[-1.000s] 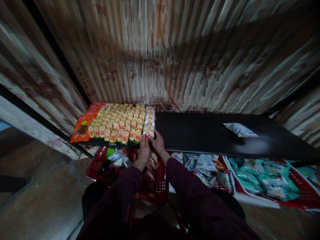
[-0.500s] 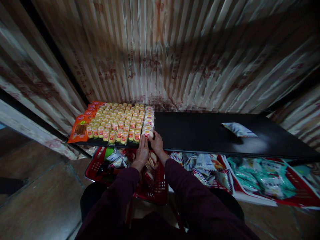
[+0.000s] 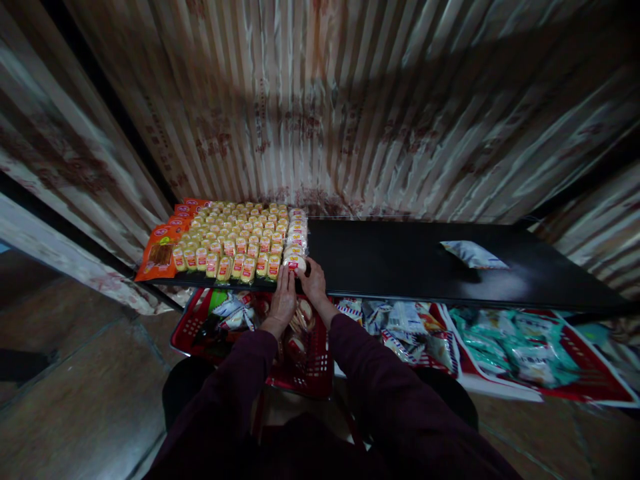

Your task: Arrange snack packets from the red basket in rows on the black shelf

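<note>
At the front of a column of white round wrapped snack cakes (image 3: 297,227), both my hands are at the nearest snack cake (image 3: 294,263). My left hand (image 3: 284,298) has its fingers pressed together against the cake's lower left side. From the right, my right hand (image 3: 313,280) curls its fingers and thumb around the same cake, hiding part of its wrapper. Immediately left stand rows of small yellow wrapped cakes (image 3: 235,240) with red labels, packed closely together. Orange snack bags (image 3: 161,252) lie overlapped at the far left end of the black shelf (image 3: 370,260).
A lone pale packet (image 3: 473,255) lies on the shelf's right part. Below the front edge are a red basket (image 3: 320,373) of mixed packs, blue-and-white packets (image 3: 406,319), and another red basket (image 3: 590,363) with teal packets (image 3: 530,347). Striped sheeting (image 3: 320,100) hangs behind.
The view has shifted slightly, so the shelf and its goods sit a little higher and to the left. My hands stay at the front white snack cake.
</note>
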Demonstrator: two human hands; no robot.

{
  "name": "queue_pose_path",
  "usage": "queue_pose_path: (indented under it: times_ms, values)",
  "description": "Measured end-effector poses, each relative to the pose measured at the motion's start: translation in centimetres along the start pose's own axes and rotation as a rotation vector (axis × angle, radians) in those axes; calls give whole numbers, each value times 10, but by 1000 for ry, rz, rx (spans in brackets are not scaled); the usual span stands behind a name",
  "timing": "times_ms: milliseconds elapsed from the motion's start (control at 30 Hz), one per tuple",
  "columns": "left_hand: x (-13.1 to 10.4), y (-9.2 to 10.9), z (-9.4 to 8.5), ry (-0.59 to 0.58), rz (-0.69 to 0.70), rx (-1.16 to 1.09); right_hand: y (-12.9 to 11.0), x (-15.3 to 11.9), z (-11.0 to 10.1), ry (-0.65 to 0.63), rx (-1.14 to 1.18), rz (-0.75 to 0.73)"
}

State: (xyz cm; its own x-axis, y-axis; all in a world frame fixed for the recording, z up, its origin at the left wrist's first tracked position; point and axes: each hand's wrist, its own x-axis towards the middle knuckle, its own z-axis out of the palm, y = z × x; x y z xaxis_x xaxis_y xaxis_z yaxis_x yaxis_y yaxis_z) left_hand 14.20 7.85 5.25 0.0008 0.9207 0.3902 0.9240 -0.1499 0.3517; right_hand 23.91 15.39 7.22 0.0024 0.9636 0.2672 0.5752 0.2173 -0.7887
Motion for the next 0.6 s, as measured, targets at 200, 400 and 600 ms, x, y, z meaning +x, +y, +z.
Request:
queue_pose_path:
  times_ms: [200, 400, 600]
  values:
    - [-5, 4, -9, -10, 26, -31, 3, -13, -6, 82, 18, -41]
    - [-32, 10, -15, 11, 112, -73, -4, -51, -19, 171, 52, -119]
    - [-69, 6, -11, -122, 37, -83, 8, -109, -6, 74, 66, -103]
